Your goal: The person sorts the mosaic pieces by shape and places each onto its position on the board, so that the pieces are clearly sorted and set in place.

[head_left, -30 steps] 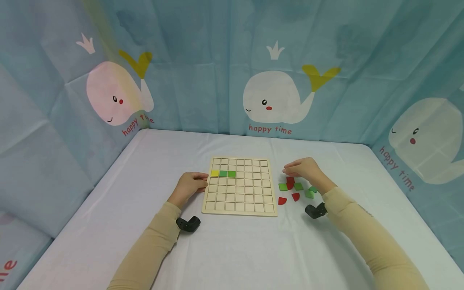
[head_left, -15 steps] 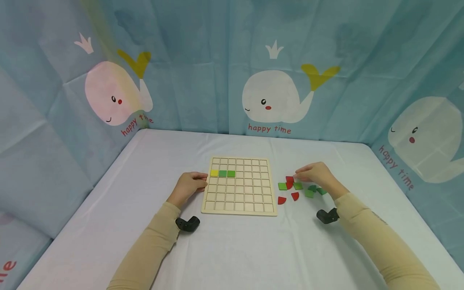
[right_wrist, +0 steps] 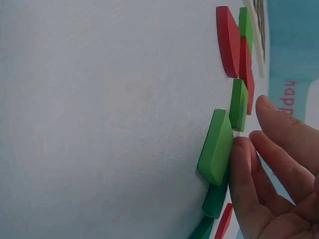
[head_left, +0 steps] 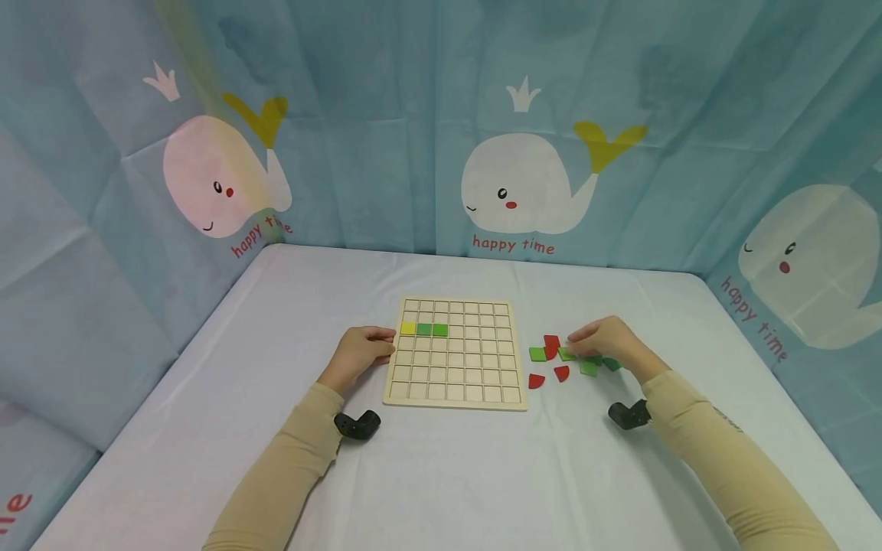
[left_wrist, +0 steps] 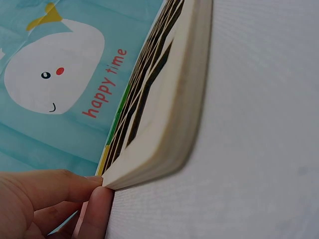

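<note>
A square wooden grid board (head_left: 455,370) lies flat mid-table. One yellow tile (head_left: 409,328) and two green tiles (head_left: 432,330) sit side by side in one of its rows. At the board's left edge, my left hand (head_left: 361,354) pinches the rim between thumb and fingertips (left_wrist: 94,181). To the right of the board, my right hand (head_left: 606,340) is low over loose pieces, thumb apart from the fingers. Its fingertips (right_wrist: 243,144) are right beside a light green tile (right_wrist: 215,147) and a dark green piece (right_wrist: 216,198), with nothing held.
Several red pieces (head_left: 536,381), some with rounded edges, lie left of my right hand with a green square tile (head_left: 537,354). Another dark green piece (head_left: 612,364) lies below that hand. A blue whale-print cloth (head_left: 386,184) hangs behind the white table (head_left: 455,482).
My right hand has moved right and toward me, from above the red pieces to the green ones. A dark green piece came into view beneath it. My left hand stays at the board.
</note>
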